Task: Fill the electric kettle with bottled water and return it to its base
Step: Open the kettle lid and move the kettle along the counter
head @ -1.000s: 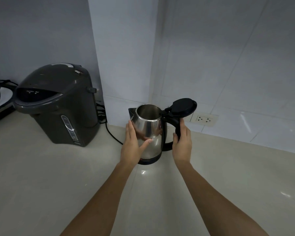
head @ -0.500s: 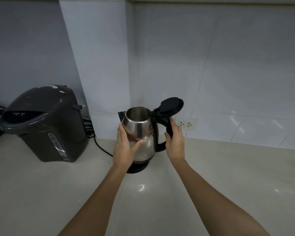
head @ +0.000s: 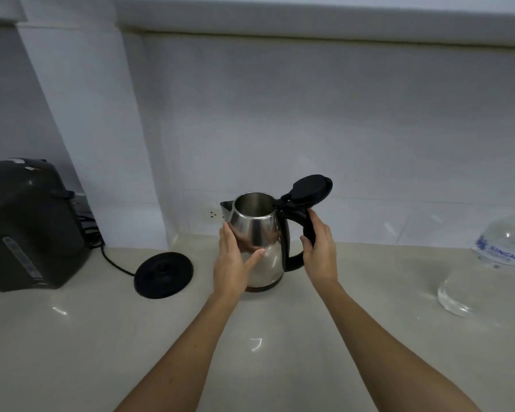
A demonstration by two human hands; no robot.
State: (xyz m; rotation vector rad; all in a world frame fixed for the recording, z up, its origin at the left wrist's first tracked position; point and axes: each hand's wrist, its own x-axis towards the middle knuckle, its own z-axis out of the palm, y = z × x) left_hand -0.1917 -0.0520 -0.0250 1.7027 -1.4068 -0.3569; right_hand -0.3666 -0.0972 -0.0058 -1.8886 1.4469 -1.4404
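Both left hand (head: 231, 264) and right hand (head: 321, 251) hold the shiny, rounded steel kettle (head: 260, 226).

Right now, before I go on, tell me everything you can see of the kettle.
The kettle is polished steel with a black handle and hinged lid, which stands open; no water shows inside. It is upright, off its round black base, to the right of it, at or just above the counter. The left hand presses flat on its body; the right hand grips the handle.
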